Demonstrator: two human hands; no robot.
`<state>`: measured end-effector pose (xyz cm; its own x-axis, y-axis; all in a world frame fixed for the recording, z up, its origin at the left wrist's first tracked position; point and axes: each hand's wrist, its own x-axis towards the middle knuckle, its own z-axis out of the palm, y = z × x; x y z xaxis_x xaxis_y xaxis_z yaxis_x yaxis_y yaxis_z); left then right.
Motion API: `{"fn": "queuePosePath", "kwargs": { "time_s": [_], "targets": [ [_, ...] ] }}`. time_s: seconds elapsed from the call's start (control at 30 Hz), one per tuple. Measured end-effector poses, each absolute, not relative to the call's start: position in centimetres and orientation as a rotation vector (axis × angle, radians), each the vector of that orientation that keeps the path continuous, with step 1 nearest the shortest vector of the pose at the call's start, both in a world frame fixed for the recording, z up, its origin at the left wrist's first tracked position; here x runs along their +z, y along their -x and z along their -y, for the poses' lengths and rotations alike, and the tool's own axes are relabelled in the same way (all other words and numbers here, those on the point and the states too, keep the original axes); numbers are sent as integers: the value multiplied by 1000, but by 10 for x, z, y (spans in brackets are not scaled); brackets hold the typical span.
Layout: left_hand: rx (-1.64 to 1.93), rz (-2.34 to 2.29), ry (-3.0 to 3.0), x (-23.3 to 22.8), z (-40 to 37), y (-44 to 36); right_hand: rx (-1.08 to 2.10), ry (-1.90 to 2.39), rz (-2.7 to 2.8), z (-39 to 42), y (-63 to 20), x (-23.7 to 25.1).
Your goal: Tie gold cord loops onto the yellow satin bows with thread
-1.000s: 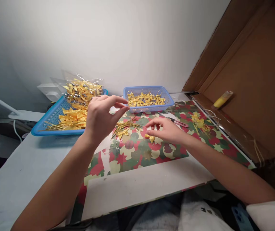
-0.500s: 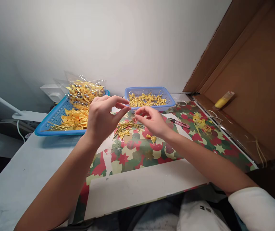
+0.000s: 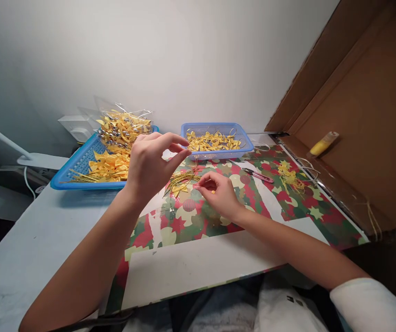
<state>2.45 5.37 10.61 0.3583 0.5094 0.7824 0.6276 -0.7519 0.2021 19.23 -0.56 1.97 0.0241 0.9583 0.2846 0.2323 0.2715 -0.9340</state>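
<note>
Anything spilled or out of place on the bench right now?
A small heap of yellow ribbon scraps and cord lies loose on the patterned mat, outside both blue baskets. Loose cords dangle by the brown board on the right. Nothing looks damaged.

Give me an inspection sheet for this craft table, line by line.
Surface: grey table with patterned wrapping paper on top.
Job's things: gold cord bundle lying between the hands; yellow bows in small blue basket and large blue tray.
Clutter: snips, loose bows, yellow tube.
Grippers: left hand raised, fingers pinched; right hand low, pinching; contents too small to tell.
Cables: white cable at left.
Surroundings: white wall, cardboard panel.
</note>
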Motion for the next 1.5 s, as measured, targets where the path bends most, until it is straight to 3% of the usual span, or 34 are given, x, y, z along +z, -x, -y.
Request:
{"fn": "queuePosePath", "kwargs": {
  "time_s": [0.63, 1.5],
  "targets": [
    [-1335, 1098, 2531, 109, -50, -26, 599, 1222, 1457, 0, -184, 24],
    [-1356, 1134, 2504, 108, -56, -22, 948, 1272, 1578, 11, -201, 25]
  ]
}}
